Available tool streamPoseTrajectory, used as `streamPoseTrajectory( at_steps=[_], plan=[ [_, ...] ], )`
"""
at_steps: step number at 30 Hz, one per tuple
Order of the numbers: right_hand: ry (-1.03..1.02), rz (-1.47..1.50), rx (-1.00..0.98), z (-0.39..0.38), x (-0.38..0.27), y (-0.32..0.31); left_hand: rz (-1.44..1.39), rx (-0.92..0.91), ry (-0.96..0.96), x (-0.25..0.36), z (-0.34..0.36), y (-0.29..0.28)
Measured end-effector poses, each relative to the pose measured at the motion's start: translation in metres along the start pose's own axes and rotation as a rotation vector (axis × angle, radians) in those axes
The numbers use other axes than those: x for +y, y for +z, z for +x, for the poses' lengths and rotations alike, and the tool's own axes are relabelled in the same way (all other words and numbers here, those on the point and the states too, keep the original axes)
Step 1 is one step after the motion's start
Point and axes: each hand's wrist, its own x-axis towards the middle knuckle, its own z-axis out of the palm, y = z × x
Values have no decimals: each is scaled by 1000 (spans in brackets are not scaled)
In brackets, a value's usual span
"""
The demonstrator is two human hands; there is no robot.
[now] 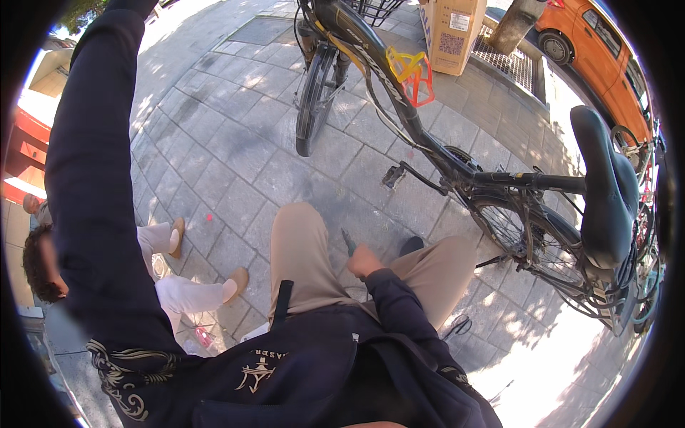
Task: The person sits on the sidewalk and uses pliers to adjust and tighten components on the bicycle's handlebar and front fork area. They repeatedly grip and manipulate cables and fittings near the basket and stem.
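My right hand (pixel 365 262) is closed round a narrow dark grey tool (pixel 348 241) between my knees; its pointed tip sticks out past the fingers, too small to tell the kind. My left arm (pixel 96 143) is raised along the left side, in a dark sleeve, and its hand lies beyond the top edge. In front of me and to the right stands a dark bicycle (pixel 428 143), with its saddle (pixel 606 185) at the right. On the frame sit a yellow bottle cage (pixel 405 64) and a red-orange bottle cage (pixel 419 87). Neither visible arm touches the bicycle.
A person (pixel 189 292) in light trousers and tan shoes is close on my left. A cardboard box (pixel 451 43) stands beyond the bicycle, near a tree trunk (pixel 517 25) and an orange car (pixel 603 57). A dark looped object (pixel 458 327) lies on the paving by my right side.
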Motion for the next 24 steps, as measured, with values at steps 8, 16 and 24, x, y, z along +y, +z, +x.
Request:
streamPoseTrajectory(
  at_steps=[8,16,24],
  plan=[
    [-17,577,58,-8,-21,-26,-112,-5,-109,14,9,12],
    [-123,776,70,-1,-21,-24,-609,147,-489,126,-128,58],
    [-173,719,119,-16,-8,2,-1130,-498,-1168,282,-382,59]
  ],
)
